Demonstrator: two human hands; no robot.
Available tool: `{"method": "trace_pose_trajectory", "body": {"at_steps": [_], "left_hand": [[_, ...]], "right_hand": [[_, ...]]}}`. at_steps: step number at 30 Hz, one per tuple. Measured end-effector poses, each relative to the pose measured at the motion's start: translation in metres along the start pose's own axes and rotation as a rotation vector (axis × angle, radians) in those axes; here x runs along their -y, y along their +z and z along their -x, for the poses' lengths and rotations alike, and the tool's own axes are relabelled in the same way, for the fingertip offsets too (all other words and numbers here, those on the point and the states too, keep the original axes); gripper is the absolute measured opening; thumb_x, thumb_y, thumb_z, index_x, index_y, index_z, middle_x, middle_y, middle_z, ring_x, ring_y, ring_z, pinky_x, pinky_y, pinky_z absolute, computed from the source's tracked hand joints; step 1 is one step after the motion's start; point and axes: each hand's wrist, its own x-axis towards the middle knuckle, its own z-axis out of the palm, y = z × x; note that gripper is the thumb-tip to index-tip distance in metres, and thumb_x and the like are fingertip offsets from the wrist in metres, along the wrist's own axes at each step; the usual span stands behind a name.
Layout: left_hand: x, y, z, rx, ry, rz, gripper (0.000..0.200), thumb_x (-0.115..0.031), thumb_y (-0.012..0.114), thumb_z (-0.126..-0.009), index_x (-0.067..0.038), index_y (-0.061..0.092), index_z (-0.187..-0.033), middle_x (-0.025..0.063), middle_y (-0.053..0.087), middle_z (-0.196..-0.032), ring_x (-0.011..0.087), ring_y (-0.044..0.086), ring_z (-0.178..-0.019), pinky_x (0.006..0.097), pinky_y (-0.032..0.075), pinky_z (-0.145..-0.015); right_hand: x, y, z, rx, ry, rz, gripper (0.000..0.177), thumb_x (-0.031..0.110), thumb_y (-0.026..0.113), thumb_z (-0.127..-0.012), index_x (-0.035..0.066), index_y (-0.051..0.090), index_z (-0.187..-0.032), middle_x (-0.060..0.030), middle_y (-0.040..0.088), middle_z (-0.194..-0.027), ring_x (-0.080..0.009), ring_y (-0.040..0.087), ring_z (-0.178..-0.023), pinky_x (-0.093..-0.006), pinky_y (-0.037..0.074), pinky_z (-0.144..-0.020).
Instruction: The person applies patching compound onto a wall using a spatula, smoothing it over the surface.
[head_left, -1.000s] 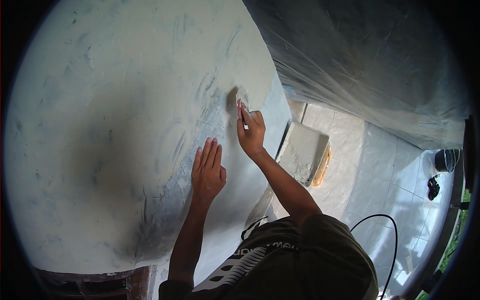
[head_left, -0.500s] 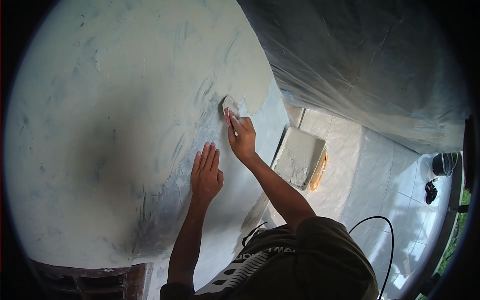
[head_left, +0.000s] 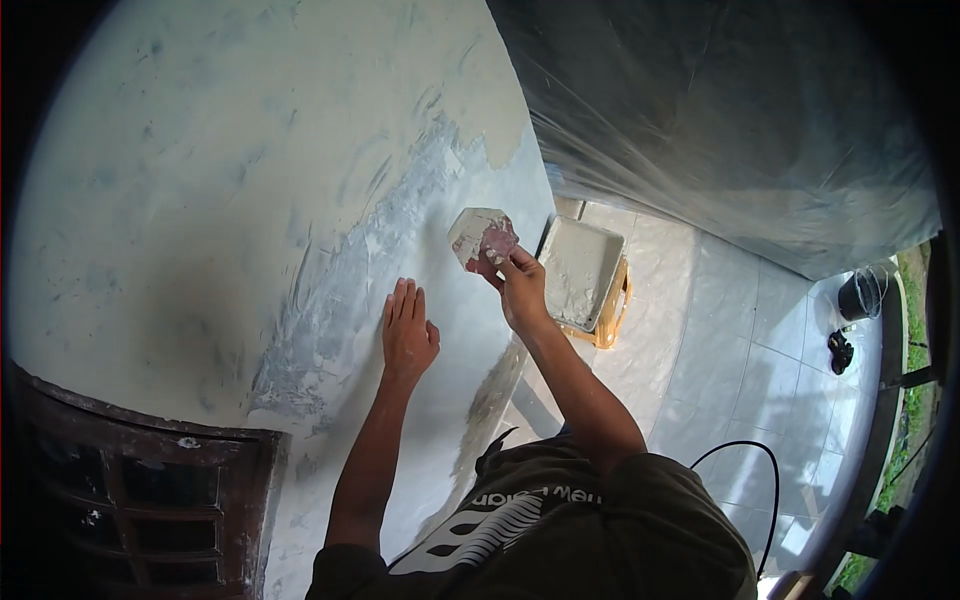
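My left hand [head_left: 409, 335] lies flat against the wall [head_left: 200, 150], fingers stretched upward and holding nothing. In my right hand [head_left: 523, 290] is a putty scraper [head_left: 483, 238], a flat plate with reddish patches and pale putty smeared over it. The scraper is tilted so that its face shows, and it seems to be off the wall surface. Cream putty covers the upper and left wall, with a ragged bluish-grey patch [head_left: 340, 270] between it and the smoother pale part. Beyond my right hand, a tray [head_left: 621, 245] holds wet, pale putty.
The tray rests on a yellowish stool [head_left: 612, 325] on the tiled floor [head_left: 700, 370]. Plastic sheeting [head_left: 720, 120] hangs at the upper right. A dark-framed window [head_left: 165, 462] is at lower left. Far right stand a black bucket [head_left: 858, 297] and a dark object [head_left: 840, 352]. A black cable [head_left: 775, 500] curves beside me.
My right hand has moved down and rightward from the wall's putty edge, turning the scraper's face into view. The view has shifted, showing more window. My left hand remains flat on the wall.
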Motion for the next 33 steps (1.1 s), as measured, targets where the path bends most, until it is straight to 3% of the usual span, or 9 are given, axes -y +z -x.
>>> {"method": "trace_pose_trajectory", "body": {"at_steps": [3, 6, 17, 26, 33], "left_hand": [[-0.009, -0.001, 0.033, -0.016, -0.020, 0.016, 0.053, -0.008, 0.058, -0.083, 0.009, 0.050, -0.132, 0.0240, 0.043, -0.147, 0.0348, 0.031, -0.145, 0.0485, 0.025, -0.119], [-0.023, -0.008, 0.050, 0.019, -0.034, 0.078, 0.052, -0.009, 0.058, -0.083, 0.009, 0.051, -0.132, 0.0244, 0.044, -0.147, 0.0353, 0.031, -0.145, 0.0489, 0.026, -0.119], [-0.045, -0.001, 0.049, -0.029, -0.037, 0.184, 0.048, -0.010, 0.059, -0.088, 0.007, 0.051, -0.132, 0.0232, 0.046, -0.146, 0.0350, 0.034, -0.144, 0.0492, 0.029, -0.118], [-0.058, 0.053, 0.018, 0.016, -0.062, 0.248, 0.046, -0.012, 0.059, -0.088, 0.007, 0.053, -0.130, 0.0245, 0.049, -0.142, 0.0364, 0.037, -0.142, 0.0491, 0.030, -0.117], [-0.076, 0.124, -0.039, 0.112, -0.151, 0.288, 0.043, -0.012, 0.057, -0.092, 0.004, 0.053, -0.132, 0.0207, 0.050, -0.144, 0.0346, 0.037, -0.142, 0.0498, 0.030, -0.117]], "right_hand": [[0.007, -0.015, 0.039, -0.046, 0.071, -0.007, 0.023, 0.001, 0.054, -0.097, 0.002, 0.065, -0.118, -0.0088, 0.069, -0.112, -0.0190, 0.069, -0.100, -0.0378, 0.056, -0.092], [0.010, -0.023, 0.067, -0.077, 0.061, -0.056, 0.023, 0.003, 0.054, -0.098, 0.004, 0.065, -0.118, -0.0065, 0.069, -0.110, -0.0170, 0.068, -0.099, -0.0339, 0.057, -0.086], [0.024, -0.058, 0.098, -0.181, 0.162, -0.054, 0.021, 0.009, 0.052, -0.101, 0.009, 0.062, -0.120, -0.0036, 0.069, -0.107, -0.0168, 0.070, -0.096, -0.0335, 0.059, -0.085], [0.036, -0.126, 0.046, -0.274, 0.141, 0.002, 0.016, 0.004, 0.056, -0.098, 0.006, 0.060, -0.114, -0.0064, 0.068, -0.106, -0.0192, 0.071, -0.095, -0.0316, 0.058, -0.084], [0.046, -0.210, -0.025, -0.301, 0.294, 0.148, 0.022, 0.004, 0.055, -0.097, 0.002, 0.058, -0.119, -0.0123, 0.068, -0.110, -0.0242, 0.071, -0.098, -0.0351, 0.058, -0.085]]}}
